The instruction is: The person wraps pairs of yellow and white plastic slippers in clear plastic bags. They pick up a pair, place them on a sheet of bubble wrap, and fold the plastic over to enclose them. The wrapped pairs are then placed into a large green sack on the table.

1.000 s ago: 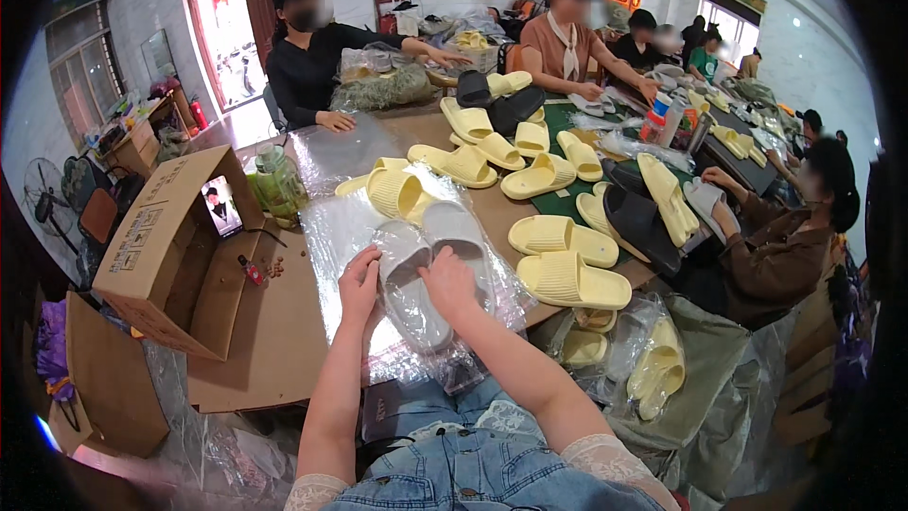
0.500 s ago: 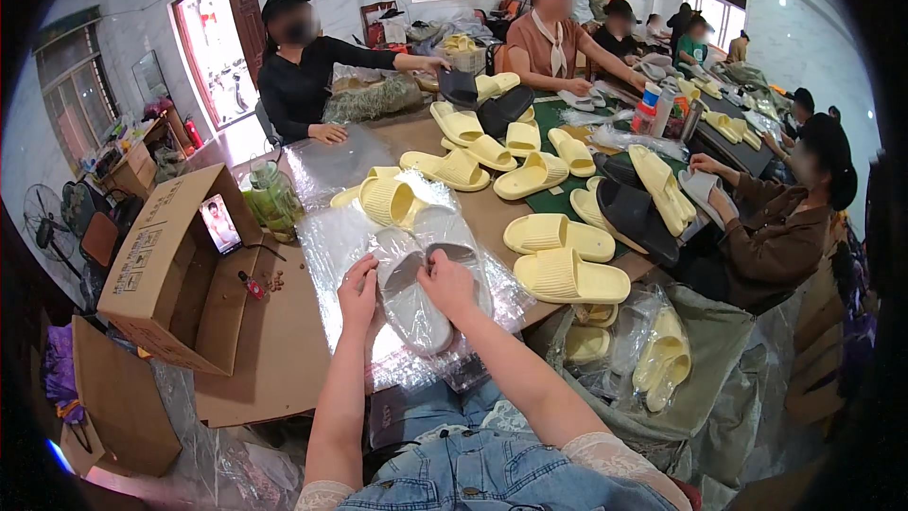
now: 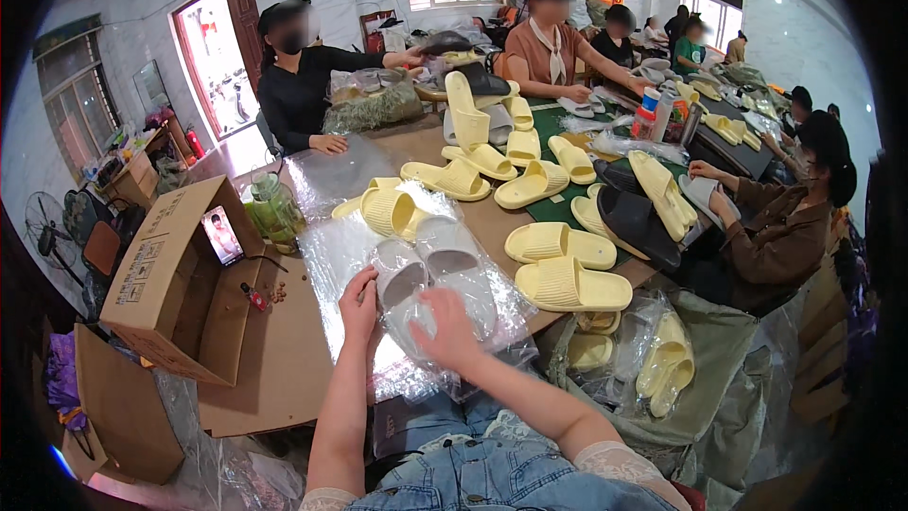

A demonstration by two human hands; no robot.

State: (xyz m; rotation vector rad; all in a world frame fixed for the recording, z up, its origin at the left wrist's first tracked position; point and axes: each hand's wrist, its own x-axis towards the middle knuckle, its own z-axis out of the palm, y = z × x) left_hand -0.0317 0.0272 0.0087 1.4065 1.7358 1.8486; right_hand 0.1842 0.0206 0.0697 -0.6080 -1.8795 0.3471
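Bagging a pair of grey slippers (image 3: 430, 265) at the table edge (image 3: 284, 360): the left hand (image 3: 357, 295) pinches the clear bag (image 3: 416, 341) beside the heel, the right hand (image 3: 445, 326) lies open and flat on top, best pressing evenly so the film slides without bunching.
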